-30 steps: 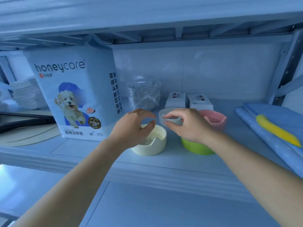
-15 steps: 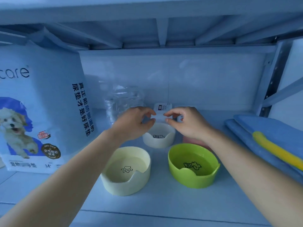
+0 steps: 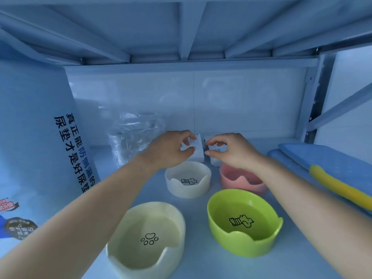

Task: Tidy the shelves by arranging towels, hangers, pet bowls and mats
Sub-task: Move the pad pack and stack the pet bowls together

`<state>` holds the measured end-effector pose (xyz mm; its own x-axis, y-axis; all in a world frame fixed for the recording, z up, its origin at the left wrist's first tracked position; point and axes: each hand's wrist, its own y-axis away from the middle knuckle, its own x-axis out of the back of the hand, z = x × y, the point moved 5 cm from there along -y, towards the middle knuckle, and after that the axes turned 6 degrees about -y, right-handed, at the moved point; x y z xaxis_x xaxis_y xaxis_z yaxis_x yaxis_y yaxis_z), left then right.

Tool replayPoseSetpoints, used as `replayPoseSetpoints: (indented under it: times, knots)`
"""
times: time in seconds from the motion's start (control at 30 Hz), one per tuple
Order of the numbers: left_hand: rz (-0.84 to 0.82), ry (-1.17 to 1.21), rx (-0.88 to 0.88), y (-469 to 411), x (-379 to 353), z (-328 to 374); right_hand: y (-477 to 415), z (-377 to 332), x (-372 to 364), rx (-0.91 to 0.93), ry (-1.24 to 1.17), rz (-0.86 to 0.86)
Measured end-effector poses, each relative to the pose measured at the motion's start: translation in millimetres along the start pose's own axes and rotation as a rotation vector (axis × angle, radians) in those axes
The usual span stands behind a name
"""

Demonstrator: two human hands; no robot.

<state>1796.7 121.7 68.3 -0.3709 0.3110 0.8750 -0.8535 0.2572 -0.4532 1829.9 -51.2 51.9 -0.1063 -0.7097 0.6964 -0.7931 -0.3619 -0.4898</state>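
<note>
Fingers of the left hand [image 3: 167, 152] pinch the left pack [image 3: 198, 152], right hand [image 3: 235, 153] the right pack [image 3: 213, 161], behind the bowls [image 3: 187, 190].

Bag [image 3: 40, 137]: two vertical columns of Chinese on its side, 真正能防侧漏的 and 尿垫才是好尿垫, last character partly cut off. Print is black, 防侧漏 in blue. Low on the bag, dark round badge [image 3: 21, 228] with Chinese, too blurry to read. Red stamp mark [image 3: 9, 205] above it, unreadable. Cream bowl [image 3: 128, 264]: black paw print on the floor. Green bowl [image 3: 243, 246] and white bowl [image 3: 188, 190]: same black striped-animal doodle, no words. Left pack [image 3: 196, 150] and right pack [image 3: 216, 148]: labels with print too small to read.
</note>
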Motion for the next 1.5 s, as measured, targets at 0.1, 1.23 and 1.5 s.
replayPoseSetpoints:
  times: [0.1,1.23,1.5]
  knots:
    - [-0.001,-0.017,-0.011,-6,-2,-7,-6,3,-1,-0.013,0.028,-0.009]
    - [-0.28,-0.348,-0.043,-101,-109,32,-46,116,16,-0.133,0.389,-0.35]
    - [-0.341,-0.309,-0.069,-111,-112,28,-53,118,18,-0.112,0.392,-0.327]
